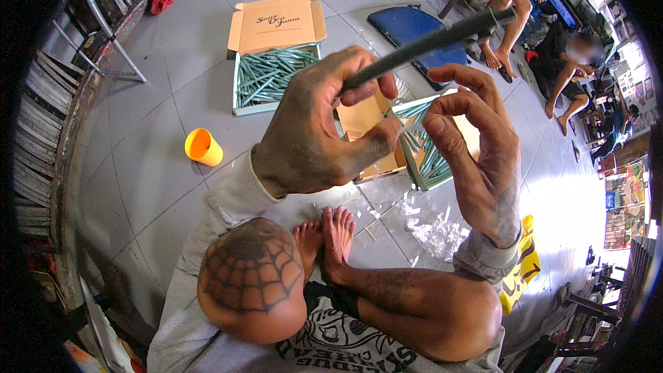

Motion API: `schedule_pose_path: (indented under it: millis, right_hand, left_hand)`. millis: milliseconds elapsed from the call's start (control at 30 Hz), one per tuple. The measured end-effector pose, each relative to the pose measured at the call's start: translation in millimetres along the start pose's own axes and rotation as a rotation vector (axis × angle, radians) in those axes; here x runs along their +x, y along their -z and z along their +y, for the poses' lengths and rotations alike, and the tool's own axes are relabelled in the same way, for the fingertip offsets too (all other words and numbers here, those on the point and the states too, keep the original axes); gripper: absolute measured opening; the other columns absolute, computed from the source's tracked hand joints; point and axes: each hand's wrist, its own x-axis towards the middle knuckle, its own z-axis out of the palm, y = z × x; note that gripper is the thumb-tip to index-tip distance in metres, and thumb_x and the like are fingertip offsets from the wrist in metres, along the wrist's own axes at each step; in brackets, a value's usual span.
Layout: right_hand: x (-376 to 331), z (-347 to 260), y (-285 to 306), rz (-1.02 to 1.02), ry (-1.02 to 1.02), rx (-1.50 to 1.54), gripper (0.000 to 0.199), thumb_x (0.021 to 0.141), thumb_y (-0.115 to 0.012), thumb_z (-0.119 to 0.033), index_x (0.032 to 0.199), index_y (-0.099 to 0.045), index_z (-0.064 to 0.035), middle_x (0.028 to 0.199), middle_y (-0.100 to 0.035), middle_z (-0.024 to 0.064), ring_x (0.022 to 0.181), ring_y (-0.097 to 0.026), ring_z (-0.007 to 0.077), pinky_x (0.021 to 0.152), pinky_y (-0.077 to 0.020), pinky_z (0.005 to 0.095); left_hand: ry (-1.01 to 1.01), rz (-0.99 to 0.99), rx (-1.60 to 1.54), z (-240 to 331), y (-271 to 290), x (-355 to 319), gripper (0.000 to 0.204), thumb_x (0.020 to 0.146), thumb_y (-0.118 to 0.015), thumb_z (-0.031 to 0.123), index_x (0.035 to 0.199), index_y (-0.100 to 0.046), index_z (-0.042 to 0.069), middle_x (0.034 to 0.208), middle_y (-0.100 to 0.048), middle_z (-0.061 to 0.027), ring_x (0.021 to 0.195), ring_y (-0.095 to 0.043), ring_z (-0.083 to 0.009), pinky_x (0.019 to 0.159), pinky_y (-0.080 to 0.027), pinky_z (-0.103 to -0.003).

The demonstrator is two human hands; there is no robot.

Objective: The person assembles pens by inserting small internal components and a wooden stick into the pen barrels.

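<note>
Your left hand point(314, 131) pinches the dark rolled stick point(428, 41) above the open cardboard box point(376, 141) while your right hand point(476, 145) hovers with fingers spread, holding nothing, so a loosened pinch would likely drop it.

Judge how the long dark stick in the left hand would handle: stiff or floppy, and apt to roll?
The stick is probably stiff: pinched at one end by the left hand, it juts out straight. It seems light, since fingertips alone carry it. Round and slim, it would likely roll on the floor tiles.
</note>
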Motion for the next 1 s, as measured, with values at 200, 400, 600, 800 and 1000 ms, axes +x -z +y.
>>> schedule_pose_path:
  millis: [200,400,600,800,1000]
  right_hand:
    - [1,-6,4,-0.030,0.046,-0.106,0.011,0.090,-0.067,-0.011,0.092,-0.066,0.0000,0.120,-0.058,0.0182,0.108,-0.060,0.0304,0.093,-0.0460,0.0387]
    - [1,-1,1,-0.052,0.065,-0.064,0.012,0.089,-0.067,-0.011,0.093,-0.065,0.0002,0.118,-0.058,0.0192,0.106,-0.060,0.0305,0.092,-0.0463,0.0384]
    - [0,4,3,-0.060,0.065,-0.025,0.016,0.088,-0.069,-0.014,0.093,-0.066,0.0004,0.115,-0.057,0.0206,0.100,-0.061,0.0303,0.090,-0.0464,0.0378]
    - [-2,0,5,-0.062,-0.025,0.033,0.018,0.089,-0.068,-0.016,0.093,-0.066,0.0009,0.116,-0.057,0.0204,0.103,-0.060,0.0304,0.091,-0.0456,0.0380]
    - [-2,5,1,-0.074,-0.037,0.114,0.018,0.089,-0.068,-0.017,0.094,-0.067,0.0008,0.119,-0.056,0.0209,0.109,-0.059,0.0305,0.094,-0.0443,0.0376]
  left_hand:
    - [-0.040,-0.097,0.023,-1,-3,0,0.030,0.076,-0.074,0.018,0.101,-0.062,0.008,0.082,-0.053,0.0073,0.067,-0.033,-0.0062,0.064,-0.033,-0.024]
    - [-0.075,-0.083,0.075,-5,-6,1,0.027,0.076,-0.074,0.015,0.099,-0.060,0.009,0.079,-0.052,0.0065,0.067,-0.035,-0.0056,0.061,-0.033,-0.022]
    - [-0.074,-0.120,0.019,-1,-5,2,0.025,0.076,-0.074,0.014,0.094,-0.057,0.009,0.081,-0.050,0.0058,0.067,-0.036,-0.0054,0.061,-0.033,-0.022]
    - [-0.099,-0.092,0.035,-5,-7,2,0.023,0.078,-0.073,0.015,0.090,-0.055,0.009,0.086,-0.051,0.0040,0.069,-0.040,-0.0042,0.060,-0.034,-0.021]
    - [0.002,-0.181,0.053,-1,-3,0,0.019,0.080,-0.071,0.011,0.095,-0.059,0.007,0.091,-0.053,0.0035,0.080,-0.050,-0.0031,0.065,-0.039,-0.019]
